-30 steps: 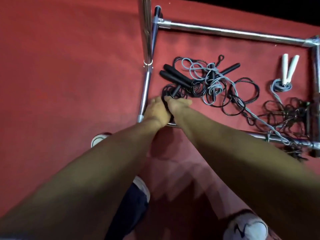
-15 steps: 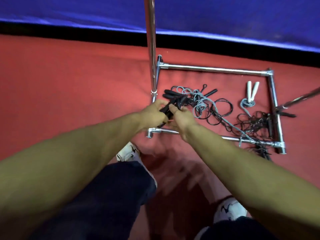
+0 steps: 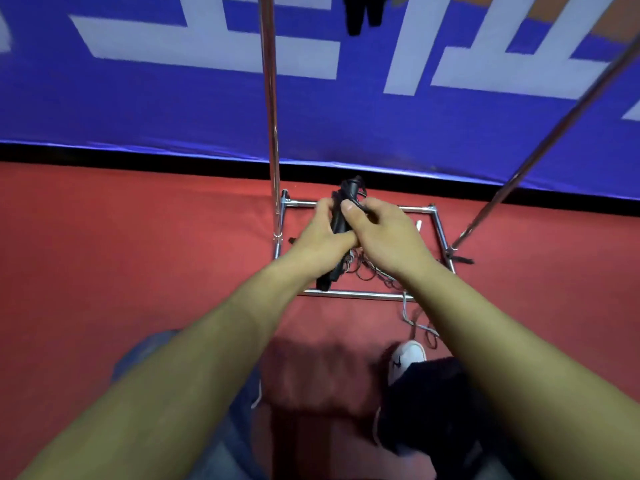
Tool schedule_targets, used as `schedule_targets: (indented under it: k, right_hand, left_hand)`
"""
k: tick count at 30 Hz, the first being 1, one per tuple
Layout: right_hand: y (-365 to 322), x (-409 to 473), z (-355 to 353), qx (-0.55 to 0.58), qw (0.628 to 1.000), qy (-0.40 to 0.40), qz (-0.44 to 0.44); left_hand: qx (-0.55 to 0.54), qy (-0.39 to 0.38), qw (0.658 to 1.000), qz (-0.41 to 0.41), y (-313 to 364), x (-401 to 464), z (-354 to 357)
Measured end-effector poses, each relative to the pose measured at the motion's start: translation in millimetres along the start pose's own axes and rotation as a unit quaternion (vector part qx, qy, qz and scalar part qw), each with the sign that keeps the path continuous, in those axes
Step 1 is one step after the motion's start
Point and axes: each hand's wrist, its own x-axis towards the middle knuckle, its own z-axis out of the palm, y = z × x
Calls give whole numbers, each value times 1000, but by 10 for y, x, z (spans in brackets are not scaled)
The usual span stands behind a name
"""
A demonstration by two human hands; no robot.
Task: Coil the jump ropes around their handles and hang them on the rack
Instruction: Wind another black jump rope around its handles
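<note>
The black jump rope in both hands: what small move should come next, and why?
Probably wind the cord round the black handles again. The left hand grips them and the right hand pinches the cord, so coiling looks unfinished, though blur hides it.

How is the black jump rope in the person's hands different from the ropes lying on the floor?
The black jump rope is lifted, gripped by the left hand and right hand; the floor ropes lie loose inside the rack base. The held one's handles are bunched together; the floor ropes sprawl tangled. Both include thin dark cord.

Both hands curled together, arms outstretched
</note>
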Motion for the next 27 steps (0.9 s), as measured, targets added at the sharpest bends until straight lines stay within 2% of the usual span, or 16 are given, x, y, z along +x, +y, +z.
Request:
schedule_targets:
  k: [3,6,10,13,17,19,22,27]
  right_hand:
    - [163,76,-26,-40,998,52,-12]
    - [376,225,30,-21,994,101,-21]
    - [592,474,135,-49,995,67,-46]
    - [637,576,139,-61,995,49,-54]
    - [710,596,202,-31,999,25,-19]
    - [738,614,193,19,999,22,17]
    - [819,635,174,102,992,38,64]
    - [846,647,214,136,986,61,76]
  left_hand:
    - [-32,31,999,26,3,114,137]
    - [-9,26,1000,14,-137,286,202]
    - [-6,-43,998,-35,-338,446,166]
    - [2,-73,997,-40,-444,546,78]
    - [18,-77,996,-48,-496,645,-25]
    - [41,-85,995,-42,-524,647,-45]
    - [62,-91,993,-29,-558,638,-56]
    - [123,-56,990,-28,-578,598,-51]
